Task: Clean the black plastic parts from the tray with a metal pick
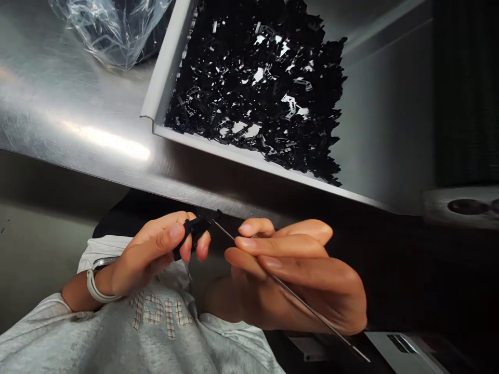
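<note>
Between the thumb and fingers of my left hand (156,241) is a small black plastic part (197,228), partly covered by the fingertips. My right hand (296,270) pinches a thin metal rod (312,310) like a pen. The rod's upper end meets the black part at its right side; whether it sits inside or only touches cannot be made out. Its other end sticks out below my right hand. Both hands are in front of the metal table's near edge, close to my body.
A white tray (268,165) heaped with many small black plastic parts (249,78) stands on the metal table (78,114). A clear plastic bag (120,36) with dark contents lies left of it. A pale panel with round dark holes (436,205) is at the right.
</note>
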